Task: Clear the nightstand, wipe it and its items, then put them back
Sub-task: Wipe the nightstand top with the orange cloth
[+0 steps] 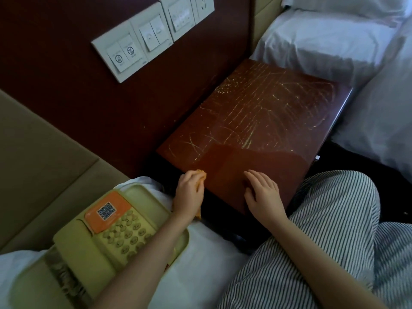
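The dark red-brown nightstand [256, 121] stands between two beds, its top bare and heavily scratched. At its near left corner my left hand [189, 192] grips an orange cloth [201, 175], most of which is hidden under the fingers. My right hand [263, 192] rests flat on the near edge of the top, fingers spread. A yellowish desk telephone [107, 237] with an orange QR-code label lies on the white bedding at lower left, partly under my left forearm.
A wall panel of white switches and a socket [151, 34] sits above the nightstand on the dark headboard wall. A second bed with white linen [334, 45] lies at right. My striped trouser legs [334, 237] fill the lower right.
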`<action>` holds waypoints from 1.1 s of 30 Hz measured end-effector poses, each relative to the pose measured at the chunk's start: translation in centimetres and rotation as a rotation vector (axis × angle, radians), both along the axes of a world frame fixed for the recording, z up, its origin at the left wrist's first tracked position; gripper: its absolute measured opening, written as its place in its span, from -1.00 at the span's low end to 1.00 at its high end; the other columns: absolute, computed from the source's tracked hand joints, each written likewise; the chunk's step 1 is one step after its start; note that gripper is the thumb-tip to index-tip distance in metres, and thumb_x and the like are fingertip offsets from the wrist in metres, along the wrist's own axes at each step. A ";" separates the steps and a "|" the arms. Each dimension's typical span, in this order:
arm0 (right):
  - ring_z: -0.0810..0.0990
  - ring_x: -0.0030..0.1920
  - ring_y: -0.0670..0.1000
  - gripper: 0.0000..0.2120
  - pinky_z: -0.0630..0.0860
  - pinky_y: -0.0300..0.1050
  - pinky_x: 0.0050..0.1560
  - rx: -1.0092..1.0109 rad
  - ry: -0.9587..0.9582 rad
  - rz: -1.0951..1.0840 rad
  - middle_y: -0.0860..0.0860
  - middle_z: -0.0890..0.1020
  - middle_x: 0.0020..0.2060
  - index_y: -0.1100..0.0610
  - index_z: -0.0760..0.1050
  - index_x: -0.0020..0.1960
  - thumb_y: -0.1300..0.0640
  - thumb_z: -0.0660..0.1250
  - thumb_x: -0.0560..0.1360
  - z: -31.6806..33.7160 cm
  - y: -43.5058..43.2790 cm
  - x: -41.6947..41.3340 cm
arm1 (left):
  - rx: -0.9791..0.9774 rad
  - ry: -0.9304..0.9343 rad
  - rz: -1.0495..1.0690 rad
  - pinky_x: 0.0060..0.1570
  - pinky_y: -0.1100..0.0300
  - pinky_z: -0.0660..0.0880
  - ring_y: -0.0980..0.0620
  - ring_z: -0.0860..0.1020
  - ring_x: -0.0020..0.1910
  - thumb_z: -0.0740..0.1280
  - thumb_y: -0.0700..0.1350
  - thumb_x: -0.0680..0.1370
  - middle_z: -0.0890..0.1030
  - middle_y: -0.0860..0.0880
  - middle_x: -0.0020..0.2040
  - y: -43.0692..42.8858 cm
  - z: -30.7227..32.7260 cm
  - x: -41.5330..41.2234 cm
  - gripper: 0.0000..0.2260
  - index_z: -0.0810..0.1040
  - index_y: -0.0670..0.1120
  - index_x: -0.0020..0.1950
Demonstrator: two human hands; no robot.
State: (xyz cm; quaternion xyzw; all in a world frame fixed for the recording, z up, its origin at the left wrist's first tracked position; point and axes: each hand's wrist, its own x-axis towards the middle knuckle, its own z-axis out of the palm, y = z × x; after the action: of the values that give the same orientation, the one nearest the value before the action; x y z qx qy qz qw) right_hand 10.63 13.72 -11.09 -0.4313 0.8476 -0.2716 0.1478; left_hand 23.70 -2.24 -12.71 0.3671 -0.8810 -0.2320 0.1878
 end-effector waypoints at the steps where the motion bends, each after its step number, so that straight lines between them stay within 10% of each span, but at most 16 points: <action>1: 0.17 0.47 0.06 -0.56 0.03 -0.08 0.42 0.001 -0.007 -0.003 0.02 0.33 0.43 0.12 0.27 0.46 0.18 0.18 0.59 0.0 0.1 0.0 | -0.029 -0.013 -0.026 0.10 0.38 0.30 0.03 0.47 0.11 0.27 -0.25 0.55 0.57 -0.04 0.09 -0.3 -0.1 0.4 -0.79 0.60 -0.16 0.14; 9: 0.23 0.44 0.08 -0.57 0.09 -0.07 0.40 -0.035 -0.030 -0.063 0.05 0.38 0.40 0.16 0.31 0.43 0.21 0.20 0.57 0.0 0.6 -0.1 | 0.038 -0.024 0.255 0.11 0.24 0.41 -0.03 0.48 0.18 0.23 -0.28 0.56 0.55 -0.08 0.17 -4.4 1.2 -0.7 -0.77 0.57 -0.19 0.18; 17: 0.20 0.45 0.06 -0.56 0.08 -0.06 0.41 -0.006 -0.035 -0.063 0.03 0.35 0.42 0.13 0.28 0.46 0.18 0.18 0.58 -0.2 0.8 -0.2 | -0.046 -0.075 -0.054 0.13 0.30 0.34 0.01 0.47 0.17 0.27 -0.28 0.54 0.59 -0.02 0.15 -0.8 0.5 -0.9 -0.77 0.60 -0.14 0.15; 27: 0.20 0.44 0.05 -0.55 0.09 -0.08 0.40 0.009 -0.049 -0.066 0.03 0.34 0.42 0.15 0.26 0.46 0.18 0.17 0.58 -0.1 0.8 -0.2 | 0.007 -0.074 0.213 0.08 0.28 0.37 -0.03 0.51 0.18 0.23 -0.30 0.55 0.58 -0.08 0.16 -4.5 1.3 -3.0 -0.77 0.59 -0.17 0.15; 33: 0.22 0.44 0.07 -0.55 0.09 -0.08 0.40 -0.010 -0.068 -0.082 0.04 0.36 0.41 0.16 0.28 0.45 0.20 0.19 0.58 -0.2 0.9 -0.3 | -0.038 -0.080 0.001 0.12 0.30 0.33 0.00 0.47 0.18 0.25 -0.28 0.55 0.58 -0.02 0.18 -1.0 0.6 -3.0 -0.77 0.59 -0.13 0.16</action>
State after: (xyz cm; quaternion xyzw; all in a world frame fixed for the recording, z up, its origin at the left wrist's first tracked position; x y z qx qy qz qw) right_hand 10.31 14.63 -11.29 -0.3873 0.8578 -0.2960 0.1631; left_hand 20.69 -3.21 -12.09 0.3727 -0.8919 -0.2003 0.1595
